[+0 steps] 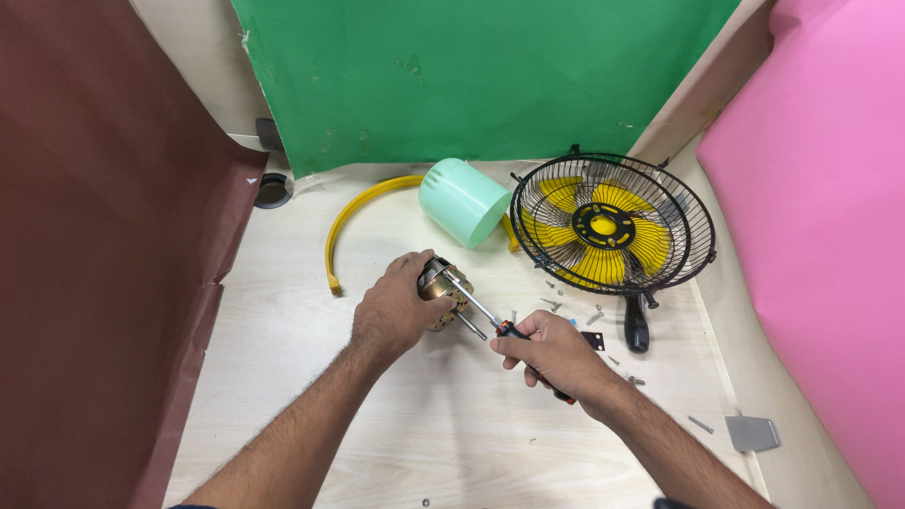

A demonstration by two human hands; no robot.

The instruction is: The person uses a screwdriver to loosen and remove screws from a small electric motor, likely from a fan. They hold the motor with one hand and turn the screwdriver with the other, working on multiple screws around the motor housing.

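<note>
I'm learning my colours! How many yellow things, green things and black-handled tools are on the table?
Yellow: 2, the curved strip and the fan blades in the black cage.
Green: 1, the pale green cover.
Black-handled tools: 2, the screwdriver in the right hand, and another by the fan.
Total: 5

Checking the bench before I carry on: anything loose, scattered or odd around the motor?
Yes. Small screws lie scattered loose on the table below the fan cage, some close to the right hand. Nothing looks spilled or broken.
</note>
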